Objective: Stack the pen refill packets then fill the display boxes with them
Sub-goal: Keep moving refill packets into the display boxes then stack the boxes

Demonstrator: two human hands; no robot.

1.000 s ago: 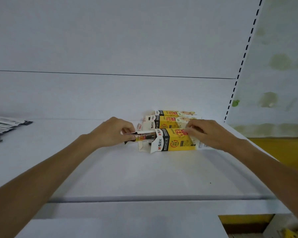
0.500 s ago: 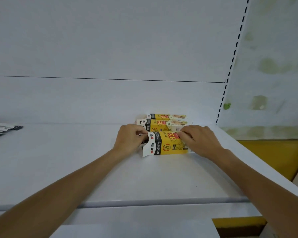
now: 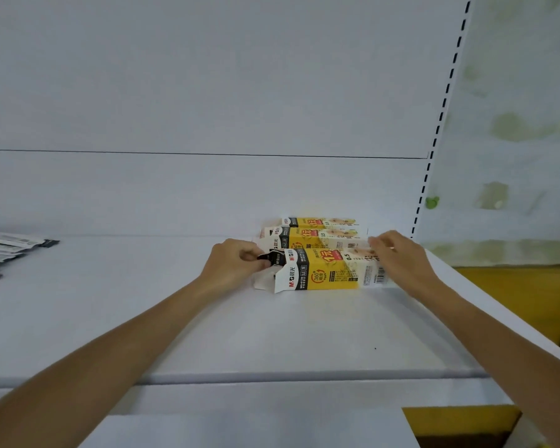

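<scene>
yellow card, 3 display boxes lying flat in a row, centre right of frame, on white shelf (image 3: 272, 334). front display box (image 3: 324, 270) nearest, open flap end facing frame left; middle box (image 3: 307, 237) and rear box (image 3: 317, 222) just behind, touching or nearly so.

left hand (image 3: 233, 265) at the open end, fingers curled and clamped on dark end of a packet bundle (image 3: 274, 257); bundle mostly inside the front box, only the dark tip showing at the mouth.

right hand (image 3: 401, 258) over the closed right end of the front box, fingers together, lightly bent, tips on the top edge; gripping or only bracing, cannot tell.

loose packets (image 3: 10, 250) piled at far left edge of frame, well apart from the boxes.

judged progress: filling under way, current bundle close to seated. fill level of middle and rear boxes not readable. left to do, probably: push bundle home, gather and stack the far-left pile, load it.
</scene>
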